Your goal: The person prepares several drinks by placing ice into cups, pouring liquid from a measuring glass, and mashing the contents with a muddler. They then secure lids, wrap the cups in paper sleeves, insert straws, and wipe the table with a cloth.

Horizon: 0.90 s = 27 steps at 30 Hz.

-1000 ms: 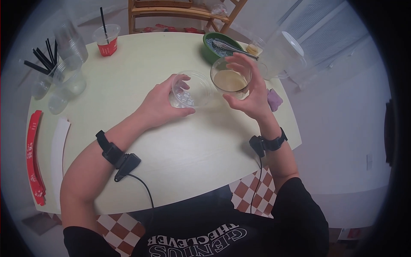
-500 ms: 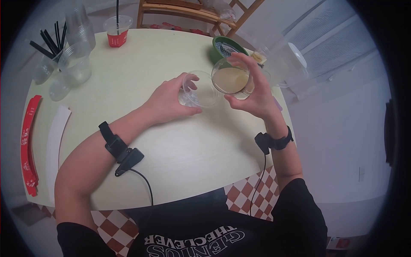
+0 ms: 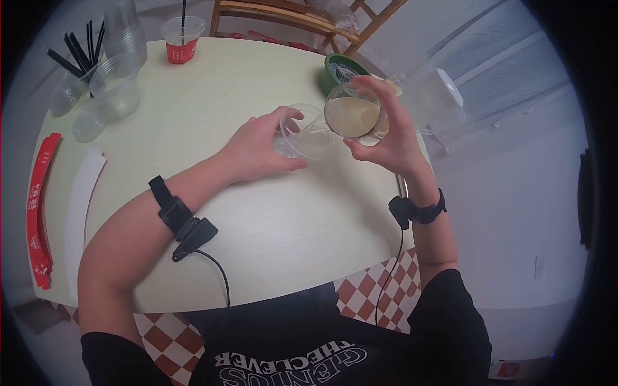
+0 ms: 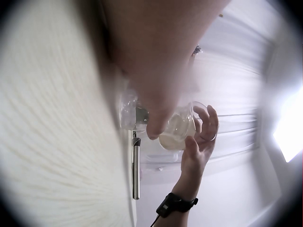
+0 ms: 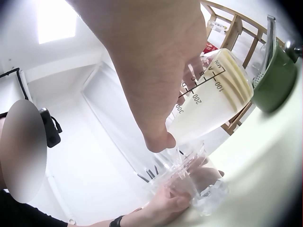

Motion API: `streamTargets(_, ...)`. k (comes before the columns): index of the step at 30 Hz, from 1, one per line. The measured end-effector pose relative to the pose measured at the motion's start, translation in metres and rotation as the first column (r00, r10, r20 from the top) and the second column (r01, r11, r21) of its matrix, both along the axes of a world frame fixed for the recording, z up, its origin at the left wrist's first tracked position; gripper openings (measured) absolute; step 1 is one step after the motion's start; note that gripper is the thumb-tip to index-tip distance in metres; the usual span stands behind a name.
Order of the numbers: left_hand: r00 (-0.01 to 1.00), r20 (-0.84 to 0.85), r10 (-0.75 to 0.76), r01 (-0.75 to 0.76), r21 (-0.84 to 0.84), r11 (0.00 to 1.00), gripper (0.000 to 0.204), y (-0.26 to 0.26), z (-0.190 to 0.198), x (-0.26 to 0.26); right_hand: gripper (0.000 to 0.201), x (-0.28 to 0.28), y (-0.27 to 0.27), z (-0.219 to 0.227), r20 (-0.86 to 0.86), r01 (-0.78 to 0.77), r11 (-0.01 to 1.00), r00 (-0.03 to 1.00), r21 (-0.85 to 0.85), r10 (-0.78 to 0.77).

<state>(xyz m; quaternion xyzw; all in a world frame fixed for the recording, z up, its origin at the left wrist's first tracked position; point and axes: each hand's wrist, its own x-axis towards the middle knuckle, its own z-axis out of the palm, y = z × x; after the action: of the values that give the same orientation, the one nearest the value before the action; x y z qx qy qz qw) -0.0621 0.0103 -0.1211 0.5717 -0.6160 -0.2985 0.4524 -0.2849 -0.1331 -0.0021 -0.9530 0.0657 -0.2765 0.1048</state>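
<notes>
My left hand [image 3: 257, 148] grips a clear plastic cup [image 3: 313, 152] low over the table, thumb on the near side. Ice [image 5: 213, 198] fills the bottom of this cup. In my right hand [image 3: 394, 145] is a clear measuring cup [image 5: 208, 106] with black number marks, gripped round its side. It is tilted to the left, its rim right at the plastic cup's mouth. Cloudy pale yellow liquid [image 3: 351, 117] in it reaches toward that rim, and yellowish bands show at its base. In the left wrist view my left hand hides part of both cups.
Behind my right hand stands a green bowl [image 3: 331, 80] with a slotted spoon. Far left hold black straws [image 3: 78, 55], stacked clear cups [image 3: 125, 38] and a red-labelled cup [image 3: 182, 50]. Red strips [image 3: 40, 212] and a white strip [image 3: 84, 193] lie along the left edge.
The measuring cup has tipped further left, and its liquid has shifted toward the rim over the plastic cup. Both hands keep their grips; the head view has shifted slightly.
</notes>
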Motion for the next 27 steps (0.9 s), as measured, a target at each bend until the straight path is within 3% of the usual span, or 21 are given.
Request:
streamTargets(23,1.0,-0.017,0.0,0.0,0.01,1.0,0.086,0.002,0.004,-0.001,0.091,0.004,0.002,-0.004,0.007,-0.017,0.997,1.0,-0.07,0.017)
streamTargets(26,1.0,0.013,0.023,-0.022,-0.083,0.996,0.083,0.0,-0.005,-0.001,0.092,0.004,0.005,-0.008,0.022,-0.002,1.0,1.0,0.001,0.002)
streamTargets(27,1.0,0.013,0.021,-0.02,-0.083,0.996,0.083,0.0,-0.005,-0.001,0.093,0.003,0.006,-0.01,0.043,0.002,0.995,0.999,0.098,-0.006)
